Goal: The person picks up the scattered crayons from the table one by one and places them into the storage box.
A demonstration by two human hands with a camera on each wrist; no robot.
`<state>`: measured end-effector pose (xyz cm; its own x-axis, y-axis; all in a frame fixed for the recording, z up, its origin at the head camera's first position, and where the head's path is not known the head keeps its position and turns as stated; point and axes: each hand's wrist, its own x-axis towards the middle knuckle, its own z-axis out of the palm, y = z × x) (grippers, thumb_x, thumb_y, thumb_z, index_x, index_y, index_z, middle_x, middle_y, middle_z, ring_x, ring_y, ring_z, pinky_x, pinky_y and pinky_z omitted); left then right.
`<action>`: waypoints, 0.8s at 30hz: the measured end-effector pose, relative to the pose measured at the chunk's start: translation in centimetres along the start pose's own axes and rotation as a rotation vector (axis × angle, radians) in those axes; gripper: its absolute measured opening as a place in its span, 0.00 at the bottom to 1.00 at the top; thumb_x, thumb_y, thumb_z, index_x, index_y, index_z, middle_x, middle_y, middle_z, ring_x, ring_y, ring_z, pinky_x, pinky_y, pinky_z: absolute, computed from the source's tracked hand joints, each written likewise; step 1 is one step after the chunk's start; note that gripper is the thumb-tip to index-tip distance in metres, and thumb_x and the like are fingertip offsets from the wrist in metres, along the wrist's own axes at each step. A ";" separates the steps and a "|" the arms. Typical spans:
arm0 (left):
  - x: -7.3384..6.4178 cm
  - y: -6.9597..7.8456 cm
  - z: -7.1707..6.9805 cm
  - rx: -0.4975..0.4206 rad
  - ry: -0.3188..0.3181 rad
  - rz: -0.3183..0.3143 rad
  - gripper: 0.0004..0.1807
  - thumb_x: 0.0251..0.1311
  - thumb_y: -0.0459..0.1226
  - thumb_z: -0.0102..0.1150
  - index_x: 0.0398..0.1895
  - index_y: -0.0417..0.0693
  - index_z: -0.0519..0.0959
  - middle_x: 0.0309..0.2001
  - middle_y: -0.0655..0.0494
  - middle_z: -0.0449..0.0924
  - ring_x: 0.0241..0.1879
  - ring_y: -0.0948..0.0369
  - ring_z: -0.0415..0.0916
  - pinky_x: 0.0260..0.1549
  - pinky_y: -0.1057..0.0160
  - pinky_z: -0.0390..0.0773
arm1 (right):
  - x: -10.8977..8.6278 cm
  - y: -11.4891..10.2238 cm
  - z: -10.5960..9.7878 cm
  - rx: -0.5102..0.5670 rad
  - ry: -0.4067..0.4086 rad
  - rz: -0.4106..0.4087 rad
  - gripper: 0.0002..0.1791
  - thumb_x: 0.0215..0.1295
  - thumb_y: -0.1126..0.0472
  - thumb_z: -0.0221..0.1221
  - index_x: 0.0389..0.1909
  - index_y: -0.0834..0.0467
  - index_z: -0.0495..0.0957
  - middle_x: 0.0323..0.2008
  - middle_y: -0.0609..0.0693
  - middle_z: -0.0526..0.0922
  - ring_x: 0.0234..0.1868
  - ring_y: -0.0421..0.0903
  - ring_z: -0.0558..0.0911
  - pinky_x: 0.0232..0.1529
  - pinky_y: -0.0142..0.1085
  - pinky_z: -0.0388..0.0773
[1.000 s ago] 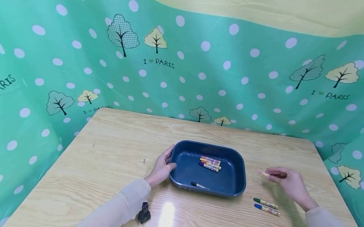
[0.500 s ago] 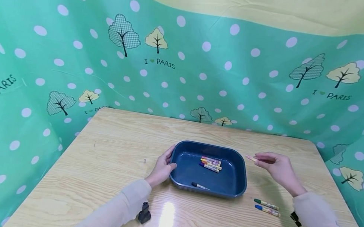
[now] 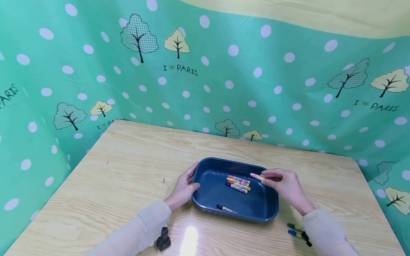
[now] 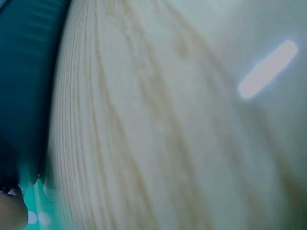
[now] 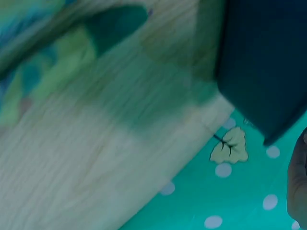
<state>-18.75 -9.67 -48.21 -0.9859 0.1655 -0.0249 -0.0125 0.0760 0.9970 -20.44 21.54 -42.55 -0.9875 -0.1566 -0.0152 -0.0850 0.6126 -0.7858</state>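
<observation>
A dark blue rectangular basin (image 3: 234, 214) stands on the table. My left hand (image 3: 183, 188) grips its left wall, thumb over the rim and fingers outside. Over the basin's right side, my right hand (image 3: 288, 188) pinches a pink crayon (image 3: 255, 176) between thumb and fingertips, its tip pointing left. Several crayons (image 3: 238, 185) lie side by side in the basin, and a black-tipped crayon (image 3: 224, 208) lies near its front wall. In the right wrist view the hand (image 5: 298, 184) shows only at the edge; the crayon is out of that view.
Right of the basin, a green crayon (image 3: 294, 227) and a blue crayon (image 3: 293, 233) lie on the wood-grain table (image 3: 132, 162), partly covered by the right sleeve and wrist camera. A polka-dot curtain (image 3: 193, 93) hangs behind the table.
My right hand has carried the pink crayon leftward from over the table to above the basin. My left hand stays on the basin's left side.
</observation>
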 end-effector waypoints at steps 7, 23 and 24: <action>-1.0 1.6 0.3 0.020 0.000 -0.012 0.38 0.54 0.20 0.43 0.70 0.38 0.48 0.71 0.41 0.48 0.68 0.46 0.51 0.64 0.51 0.57 | 0.3 -0.3 2.2 0.020 -0.020 -0.023 0.13 0.55 0.61 0.62 0.42 0.58 0.82 0.42 0.55 0.84 0.40 0.46 0.82 0.37 0.32 0.81; -1.0 2.3 0.1 0.026 -0.001 -0.008 0.38 0.53 0.20 0.43 0.70 0.37 0.48 0.70 0.40 0.48 0.68 0.46 0.51 0.64 0.52 0.57 | 1.3 -1.5 6.7 -0.018 -0.065 -0.009 0.10 0.51 0.67 0.64 0.37 0.58 0.83 0.33 0.51 0.85 0.32 0.40 0.81 0.32 0.32 0.81; -1.0 2.3 0.1 0.023 -0.001 -0.003 0.38 0.52 0.20 0.43 0.70 0.35 0.48 0.70 0.39 0.48 0.68 0.46 0.51 0.64 0.51 0.57 | 1.3 -1.4 6.9 -0.024 -0.074 -0.005 0.10 0.51 0.67 0.64 0.37 0.58 0.83 0.33 0.50 0.85 0.32 0.40 0.81 0.33 0.32 0.81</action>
<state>-17.73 -9.56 -45.95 -0.9858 0.1658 -0.0280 -0.0116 0.0994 0.9950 -20.73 15.09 -45.70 -0.9747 -0.2158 -0.0574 -0.0939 0.6296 -0.7712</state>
